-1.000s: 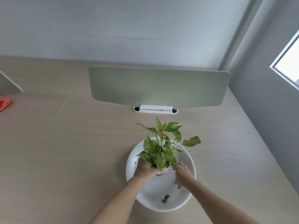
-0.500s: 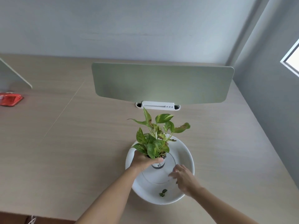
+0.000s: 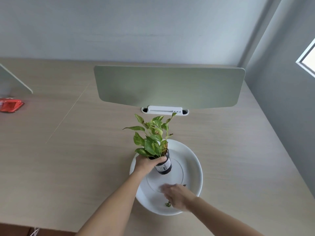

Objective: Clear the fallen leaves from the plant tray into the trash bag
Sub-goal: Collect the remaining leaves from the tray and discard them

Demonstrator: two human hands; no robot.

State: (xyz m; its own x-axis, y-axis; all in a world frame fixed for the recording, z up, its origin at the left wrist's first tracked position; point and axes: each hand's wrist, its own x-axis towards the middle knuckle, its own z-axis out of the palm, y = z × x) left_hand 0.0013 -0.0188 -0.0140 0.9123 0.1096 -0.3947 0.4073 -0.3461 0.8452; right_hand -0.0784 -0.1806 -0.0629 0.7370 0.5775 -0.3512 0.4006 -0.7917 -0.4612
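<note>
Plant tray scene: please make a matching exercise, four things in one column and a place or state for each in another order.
Things:
1. plant pot
2. white tray
3. fallen leaf
4. red packet

States:
a. far left on the desk
b. held tilted in the left hand
c. lying in the tray beside the right hand
d. resting on the desk

Pairs: 1-b, 2-d, 3-c, 4-a

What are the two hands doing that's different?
The left hand is wrapped around the dark plant pot, holding it tilted, while the right hand holds no pot and reaches down into the white tray. The left hand looks sharp; the right hand is blurred, beside a small fallen leaf. Both are bare and over the tray.
</note>
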